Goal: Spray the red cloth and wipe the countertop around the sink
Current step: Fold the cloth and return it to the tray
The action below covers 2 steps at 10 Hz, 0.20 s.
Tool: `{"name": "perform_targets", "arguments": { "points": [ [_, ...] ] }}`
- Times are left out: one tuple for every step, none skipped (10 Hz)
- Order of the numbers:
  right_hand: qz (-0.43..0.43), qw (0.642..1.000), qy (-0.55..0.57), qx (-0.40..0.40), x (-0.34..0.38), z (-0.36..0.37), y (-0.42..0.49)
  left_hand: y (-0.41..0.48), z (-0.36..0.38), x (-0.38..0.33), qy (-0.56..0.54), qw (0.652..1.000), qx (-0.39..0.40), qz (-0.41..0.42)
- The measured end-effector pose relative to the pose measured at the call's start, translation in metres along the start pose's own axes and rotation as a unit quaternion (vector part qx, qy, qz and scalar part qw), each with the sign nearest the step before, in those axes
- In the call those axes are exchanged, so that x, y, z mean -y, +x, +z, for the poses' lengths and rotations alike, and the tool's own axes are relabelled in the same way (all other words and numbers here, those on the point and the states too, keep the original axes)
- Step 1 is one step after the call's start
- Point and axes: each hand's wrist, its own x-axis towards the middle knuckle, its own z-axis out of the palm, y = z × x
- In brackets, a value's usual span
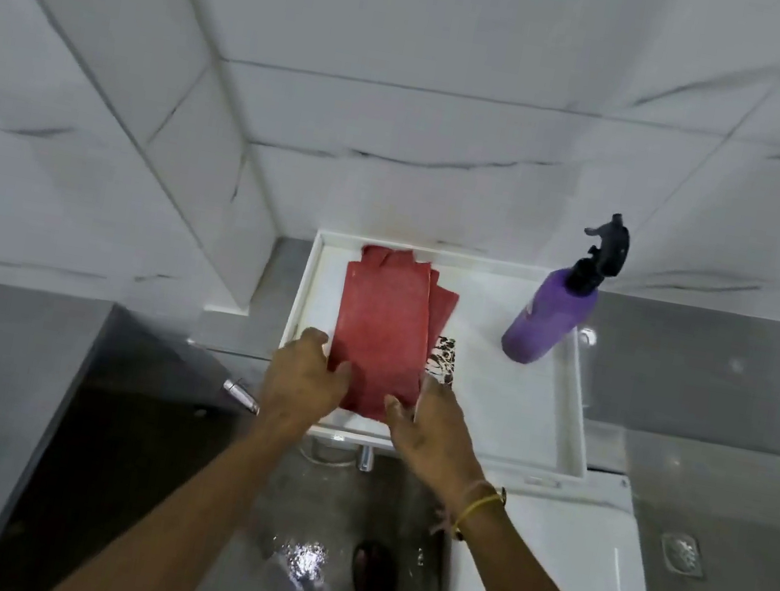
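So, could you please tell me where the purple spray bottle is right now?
In the head view the purple spray bottle stands upright on the right side of the white tray, near its far right corner, apart from the red cloth to its left.

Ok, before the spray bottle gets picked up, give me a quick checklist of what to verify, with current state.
1. Red cloth lying folded in the white basin: ok.
2. Left hand and right hand both on the cloth's near end: ok.
3. A hand free for the bottle: not ok.
4. Purple spray bottle upright at the basin's right side: ok.
5. Path to the bottle unobstructed: ok.
6. Bottle's fill level: cannot tell.
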Motion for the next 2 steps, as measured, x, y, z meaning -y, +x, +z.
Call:
{"name": "perform_targets", "arguments": {
  "points": [
    [0.003, 0.998, -0.055, -0.019, -0.005, 0.003, -0.004, -0.006, 0.006, 0.005, 0.062, 0.996, -0.008, 0.061],
    [-0.012, 0.995, -0.069, -0.068, 0.006, -0.006, -0.015, -0.008, -0.009, 0.005, 0.091, 0.989, -0.007, 0.115]
  ]
}}
